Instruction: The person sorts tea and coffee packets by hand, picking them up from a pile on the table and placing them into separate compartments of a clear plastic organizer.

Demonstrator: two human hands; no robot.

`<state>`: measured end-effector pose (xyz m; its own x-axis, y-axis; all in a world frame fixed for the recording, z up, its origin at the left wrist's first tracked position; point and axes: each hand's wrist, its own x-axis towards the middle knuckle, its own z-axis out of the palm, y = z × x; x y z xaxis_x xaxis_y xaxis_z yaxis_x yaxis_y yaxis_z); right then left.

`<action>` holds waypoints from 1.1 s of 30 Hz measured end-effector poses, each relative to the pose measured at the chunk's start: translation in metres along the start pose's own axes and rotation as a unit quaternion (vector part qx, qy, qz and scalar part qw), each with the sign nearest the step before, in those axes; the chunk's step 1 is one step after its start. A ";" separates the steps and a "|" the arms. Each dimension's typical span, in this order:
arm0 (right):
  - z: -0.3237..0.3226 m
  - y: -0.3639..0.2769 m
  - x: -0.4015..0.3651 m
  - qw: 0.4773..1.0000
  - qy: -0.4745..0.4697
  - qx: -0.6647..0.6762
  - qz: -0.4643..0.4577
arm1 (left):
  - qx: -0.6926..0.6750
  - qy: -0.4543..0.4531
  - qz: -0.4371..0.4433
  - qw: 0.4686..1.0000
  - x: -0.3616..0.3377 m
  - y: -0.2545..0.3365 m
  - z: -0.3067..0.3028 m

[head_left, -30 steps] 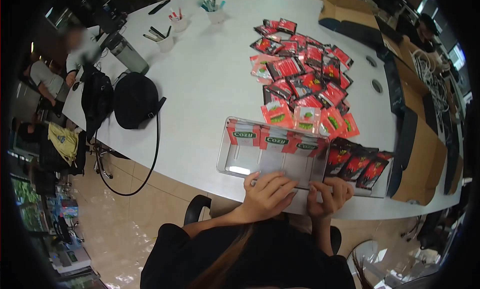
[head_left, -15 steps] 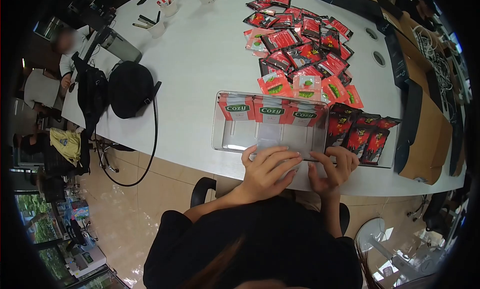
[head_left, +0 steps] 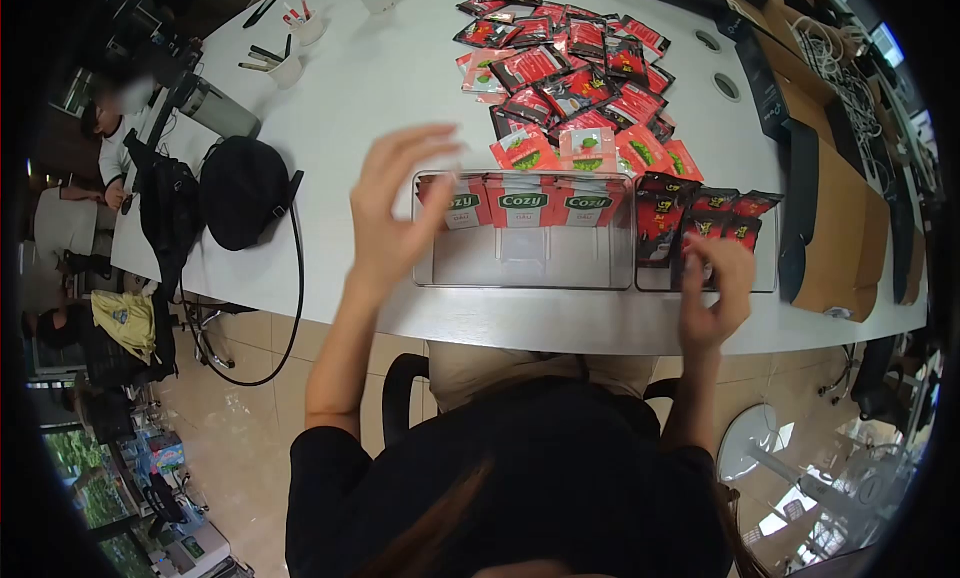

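My left hand (head_left: 390,208) is raised at the left end of a clear plastic tray (head_left: 520,287), slightly blurred, with fingers apart and nothing visible in them. Red-and-white Cozy sachets (head_left: 520,202) stand in a row along that tray's far side, and my hand covers part of the leftmost ones. Over the front of a second clear tray (head_left: 765,278) on the right is my right hand (head_left: 722,288), its fingers loosely curved and thumb apart. Black-and-red sachets (head_left: 657,228) stand in this tray, some hidden behind the hand. I cannot make out whether the fingertips touch them.
Behind the trays lies a loose pile of red and black sachets (head_left: 575,88). Open cardboard boxes (head_left: 835,238) line the right side. A black bag (head_left: 245,193) with a hanging strap, a tumbler (head_left: 218,106) and pen cups (head_left: 285,70) are on the left. Another person sits at far left.
Both hands have left the near edge of the Cozy tray. My left hand rose to its left end, and my right hand moved right over the other tray. The whole view shifted slightly.
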<state>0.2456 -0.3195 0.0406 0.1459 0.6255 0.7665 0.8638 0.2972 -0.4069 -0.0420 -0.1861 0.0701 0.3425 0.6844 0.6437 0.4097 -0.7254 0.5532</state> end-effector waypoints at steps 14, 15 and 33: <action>0.039 0.000 0.156 0.928 -0.349 -0.050 -0.118 | -0.196 0.100 -0.216 0.951 0.003 -0.133 0.050; 0.057 0.006 0.162 0.913 -0.381 -0.066 -0.133 | -0.190 0.091 -0.222 0.952 0.003 -0.133 0.049; 0.236 0.063 0.193 0.842 -0.491 -0.126 -0.183 | -0.177 0.034 -0.193 0.964 0.006 -0.131 0.049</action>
<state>0.2147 -0.0096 0.0456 -0.5145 0.8574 -0.0135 0.8574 0.5143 -0.0194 -0.0521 -0.0835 -0.0250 0.1599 0.9111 0.3800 0.1774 -0.4052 0.8969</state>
